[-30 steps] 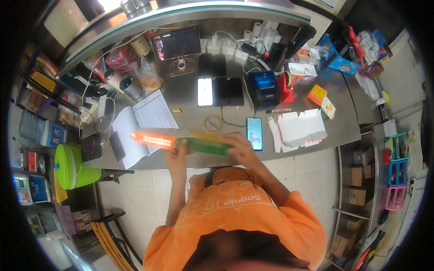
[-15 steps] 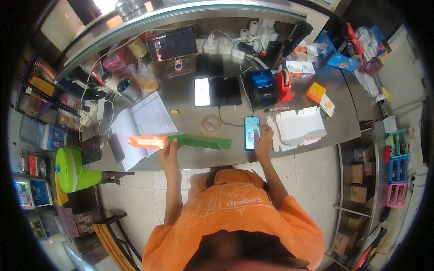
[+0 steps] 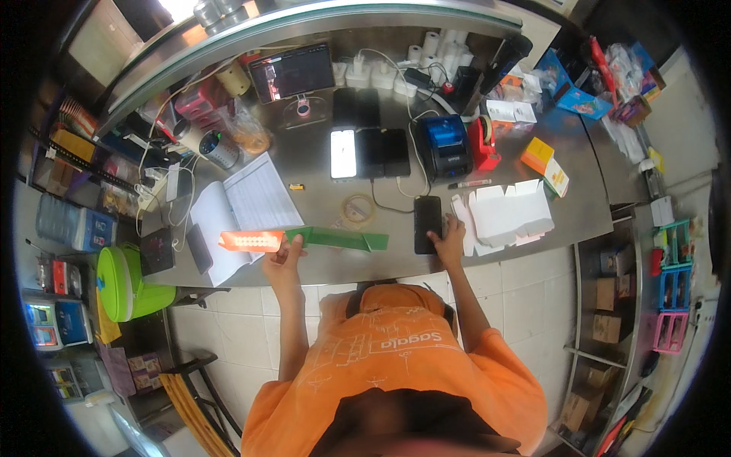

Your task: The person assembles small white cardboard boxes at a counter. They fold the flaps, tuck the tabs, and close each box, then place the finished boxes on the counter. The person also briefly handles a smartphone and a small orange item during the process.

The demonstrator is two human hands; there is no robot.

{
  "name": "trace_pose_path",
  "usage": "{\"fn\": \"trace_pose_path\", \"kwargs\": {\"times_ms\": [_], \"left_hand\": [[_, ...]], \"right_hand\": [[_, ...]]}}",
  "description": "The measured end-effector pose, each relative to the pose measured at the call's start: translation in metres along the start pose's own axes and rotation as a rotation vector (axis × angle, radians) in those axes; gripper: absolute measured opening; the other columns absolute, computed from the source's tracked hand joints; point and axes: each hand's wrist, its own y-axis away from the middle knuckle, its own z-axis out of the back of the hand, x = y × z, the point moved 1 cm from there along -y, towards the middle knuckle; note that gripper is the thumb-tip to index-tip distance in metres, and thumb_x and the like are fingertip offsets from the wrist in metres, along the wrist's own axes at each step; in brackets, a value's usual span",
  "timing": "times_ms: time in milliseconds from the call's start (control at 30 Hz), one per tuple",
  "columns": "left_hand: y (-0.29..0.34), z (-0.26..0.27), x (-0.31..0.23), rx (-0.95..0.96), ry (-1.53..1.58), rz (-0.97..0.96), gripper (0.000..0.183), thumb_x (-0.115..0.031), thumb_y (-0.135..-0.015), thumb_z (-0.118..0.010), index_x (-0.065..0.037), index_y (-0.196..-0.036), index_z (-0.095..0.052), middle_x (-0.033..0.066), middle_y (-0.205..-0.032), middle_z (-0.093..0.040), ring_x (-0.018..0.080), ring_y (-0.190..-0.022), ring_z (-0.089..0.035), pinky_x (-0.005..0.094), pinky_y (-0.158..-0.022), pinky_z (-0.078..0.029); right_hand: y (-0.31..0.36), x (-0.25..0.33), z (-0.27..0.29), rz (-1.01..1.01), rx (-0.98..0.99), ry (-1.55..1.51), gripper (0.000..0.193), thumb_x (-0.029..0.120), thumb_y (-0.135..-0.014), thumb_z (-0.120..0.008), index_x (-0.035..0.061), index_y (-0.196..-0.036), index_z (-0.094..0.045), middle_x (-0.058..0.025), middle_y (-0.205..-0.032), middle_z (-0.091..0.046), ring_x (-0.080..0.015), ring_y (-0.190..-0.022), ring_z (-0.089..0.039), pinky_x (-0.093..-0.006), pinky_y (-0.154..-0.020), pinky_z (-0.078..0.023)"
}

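My left hand (image 3: 283,259) pinches a long folded cardboard piece (image 3: 339,239) near its middle. Its left part is orange with pale markings, the right part green, and it hovers above the table's front area. My right hand (image 3: 450,242) is at the right side of a smartphone (image 3: 427,221) with a dark screen, lying on the table. The thumb touches the phone's lower right edge while the other fingers stay apart from it. An unfolded white carton (image 3: 509,215) lies just right of that hand. Behind the cardboard piece sits a roll of clear tape (image 3: 356,208).
An open notebook (image 3: 259,194) lies at the left, beside a dark phone (image 3: 199,247). Farther back are a lit phone (image 3: 343,154), a black-and-blue printer (image 3: 445,148), a red tape dispenser (image 3: 483,143) and a screen (image 3: 293,74). A green cooler (image 3: 122,286) stands left of the table.
The phone's screen has turned from lit to dark. My right hand has shifted from above the screen to the phone's right edge. My left hand still holds the cardboard piece.
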Motion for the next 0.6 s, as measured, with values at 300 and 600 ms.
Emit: {"fn": "trace_pose_path", "kwargs": {"times_ms": [300, 600], "left_hand": [[0.001, -0.009, 0.0, 0.011, 0.05, -0.019, 0.021, -0.013, -0.085, -0.076, -0.003, -0.1, -0.065, -0.0013, -0.075, -0.06, 0.0093, -0.068, -0.058, 0.0246, -0.069, -0.045], [-0.002, -0.004, 0.006, -0.018, 0.086, -0.035, 0.02, -0.012, -0.086, -0.076, -0.003, -0.099, -0.064, 0.0, -0.078, -0.063, 0.0096, -0.068, -0.059, 0.0249, -0.069, -0.045]], "right_hand": [[0.015, 0.038, -0.029, -0.367, -0.004, 0.292, 0.085, 0.048, -0.067, -0.083, 0.0037, -0.129, -0.046, -0.0162, -0.125, -0.049, -0.0363, -0.118, -0.046, -0.0516, -0.094, -0.04], [0.014, 0.052, -0.026, -0.342, -0.088, 0.227, 0.089, 0.047, -0.067, -0.084, 0.0059, -0.135, -0.045, -0.0171, -0.131, -0.045, -0.0375, -0.122, -0.042, -0.0519, -0.097, -0.038]]}}
